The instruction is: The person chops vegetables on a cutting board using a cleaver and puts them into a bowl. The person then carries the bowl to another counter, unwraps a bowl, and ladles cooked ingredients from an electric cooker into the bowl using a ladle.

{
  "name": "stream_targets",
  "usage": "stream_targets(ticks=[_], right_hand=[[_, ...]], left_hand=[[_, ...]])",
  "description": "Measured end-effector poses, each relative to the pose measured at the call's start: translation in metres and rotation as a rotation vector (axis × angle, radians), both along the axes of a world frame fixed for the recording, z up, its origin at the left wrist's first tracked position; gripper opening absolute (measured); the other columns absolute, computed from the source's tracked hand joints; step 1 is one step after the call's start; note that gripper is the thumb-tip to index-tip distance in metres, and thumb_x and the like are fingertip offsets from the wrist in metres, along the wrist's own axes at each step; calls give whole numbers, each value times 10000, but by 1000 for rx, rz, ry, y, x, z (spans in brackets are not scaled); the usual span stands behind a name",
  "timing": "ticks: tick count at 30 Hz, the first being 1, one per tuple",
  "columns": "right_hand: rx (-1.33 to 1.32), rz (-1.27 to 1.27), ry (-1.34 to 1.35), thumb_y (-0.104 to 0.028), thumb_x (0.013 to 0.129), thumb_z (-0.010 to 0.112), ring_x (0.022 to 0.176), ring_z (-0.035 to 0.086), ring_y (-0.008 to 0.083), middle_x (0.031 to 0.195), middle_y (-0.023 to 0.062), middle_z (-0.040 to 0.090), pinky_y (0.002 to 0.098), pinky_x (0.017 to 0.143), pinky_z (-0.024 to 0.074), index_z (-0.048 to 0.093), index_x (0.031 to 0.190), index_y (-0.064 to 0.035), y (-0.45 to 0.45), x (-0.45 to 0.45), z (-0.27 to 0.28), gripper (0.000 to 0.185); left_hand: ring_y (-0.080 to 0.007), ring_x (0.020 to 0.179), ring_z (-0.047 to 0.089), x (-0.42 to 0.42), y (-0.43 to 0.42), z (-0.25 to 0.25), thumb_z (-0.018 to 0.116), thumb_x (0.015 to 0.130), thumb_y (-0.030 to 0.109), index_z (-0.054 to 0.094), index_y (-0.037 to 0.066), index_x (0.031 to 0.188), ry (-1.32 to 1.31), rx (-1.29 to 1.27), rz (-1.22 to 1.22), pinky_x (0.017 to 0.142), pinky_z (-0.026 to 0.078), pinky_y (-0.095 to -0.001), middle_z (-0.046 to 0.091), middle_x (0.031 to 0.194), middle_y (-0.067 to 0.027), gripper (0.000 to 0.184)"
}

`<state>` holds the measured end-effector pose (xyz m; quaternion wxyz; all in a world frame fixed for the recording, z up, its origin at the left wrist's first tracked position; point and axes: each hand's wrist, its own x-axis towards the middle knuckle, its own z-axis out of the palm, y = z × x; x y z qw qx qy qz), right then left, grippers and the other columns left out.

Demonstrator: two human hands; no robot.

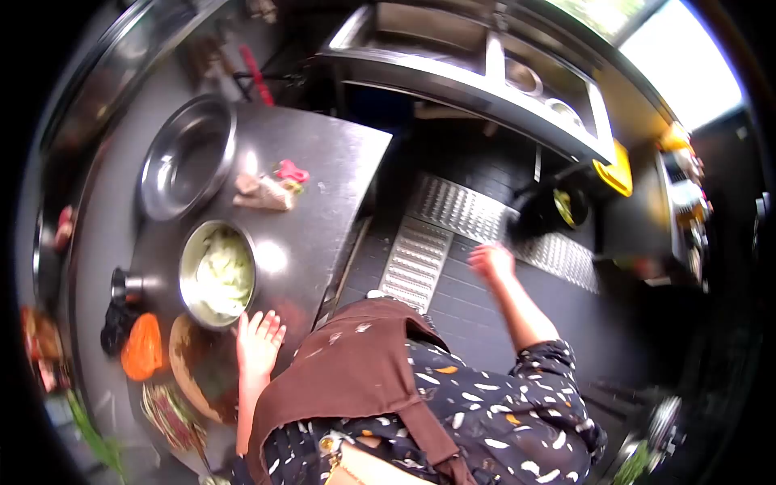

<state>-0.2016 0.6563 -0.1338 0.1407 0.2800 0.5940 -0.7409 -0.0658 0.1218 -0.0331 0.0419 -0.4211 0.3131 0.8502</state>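
Observation:
My left hand [259,339] is over the metal table [323,162], fingers spread, just below a steel bowl [187,275] that holds pale green cut pieces [224,271]. Nothing shows in that hand. Out over the dark floor hangs my right hand [491,263], blurred, its fingers too smeared to read. A larger, shiny steel bowl [190,158] stands farther up the table. Beside it lie a beige item [264,194] and a pink one [291,171]. Below the smaller bowl are an orange item [143,347] and a round brown board [202,372].
A steel double sink [428,69] stands at the top. Perforated metal plates [465,206] lie on the floor near a dark bin [558,210] with green scraps inside. A yellow object [617,170] is at the right, and a reddish bundle [174,416] lies at lower left.

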Motion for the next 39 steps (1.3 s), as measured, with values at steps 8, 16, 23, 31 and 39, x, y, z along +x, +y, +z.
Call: stream_targets(ticks=[8,16,23,31,39], right_hand=[[-207,-317,198,-306,886,550,678,606,164,835,53,641,286,576,513,555,858,-113,201,-106,-30,196],[90,759,58,-229,921,579,570,579,110,792,13,635,235,508,449,597,1109,-92,-164,-111,47,234],[-150,1094,823,-71,913,553,793,593,125,972,84,601,238,675,488,555,1153,-9,-290,-70,206,248],[509,2066,1523,-378,664,795,1311,358,367,1457,228,272,423,1054,348,298,1425,-104,-408,85,234,949],[70,2321,2256,-374,685,733,1216,400,463,1431,260,238,463,934,457,319,1411,-253,-384,332,140,844]], left_hand=[[-340,943,613,-41,-9,-36,549,904,284,318,-49,1281,26,124,540,862,519,-456,549,1106,-244,554],[-320,796,627,-44,-1,16,461,863,79,463,-83,1074,126,-11,514,669,574,-383,590,968,-224,267],[-348,735,646,48,60,77,489,854,74,497,-55,1114,102,-245,567,570,596,-479,606,979,-197,290],[-281,737,651,168,143,59,473,846,94,457,-37,1213,256,-157,588,589,595,-397,616,994,-169,391],[-263,817,660,352,248,64,727,745,206,616,38,863,63,-597,788,720,503,-368,658,814,-126,234]])
